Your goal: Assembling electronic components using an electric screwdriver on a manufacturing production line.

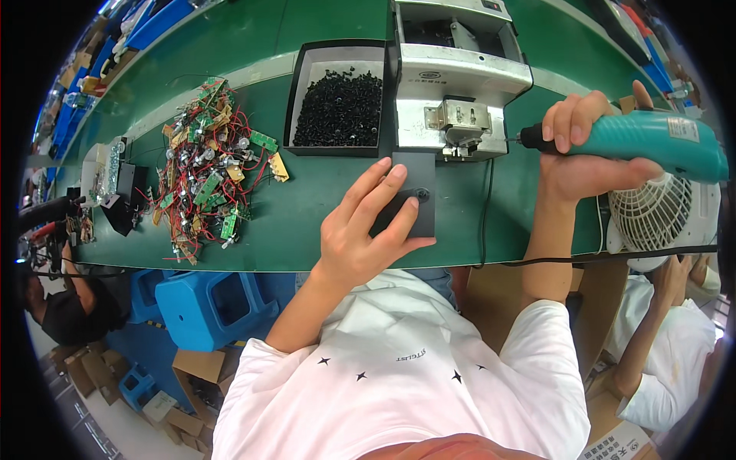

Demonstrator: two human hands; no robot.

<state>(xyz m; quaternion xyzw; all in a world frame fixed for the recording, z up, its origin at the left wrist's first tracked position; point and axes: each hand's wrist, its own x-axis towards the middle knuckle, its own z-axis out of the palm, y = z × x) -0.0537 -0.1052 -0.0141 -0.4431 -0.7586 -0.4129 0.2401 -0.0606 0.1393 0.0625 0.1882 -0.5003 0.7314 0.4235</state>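
A small dark grey rectangular case [426, 223] lies on the green table in front of the silver screw feeder [452, 77]. My left hand [364, 222] holds it from the left, thumb at the near edge and fingers across its top, the index fingertip beside a round hole or recess. In my right hand [583, 146] is a teal electric screwdriver [667, 142], held sideways with its bit pointing left at the feeder's front right side. Whether the bit carries a screw is too small to tell. Left of the feeder stands an open box [294, 126] of black screws [337, 111].
Wired green circuit boards [207, 184] lie heaped on the left, with black cases [126, 199] beyond them. A white fan [652, 215] stands at the right, near a black cable [613, 257]. Blue stools [207, 310] are below the table edge. Other people sit at both sides.
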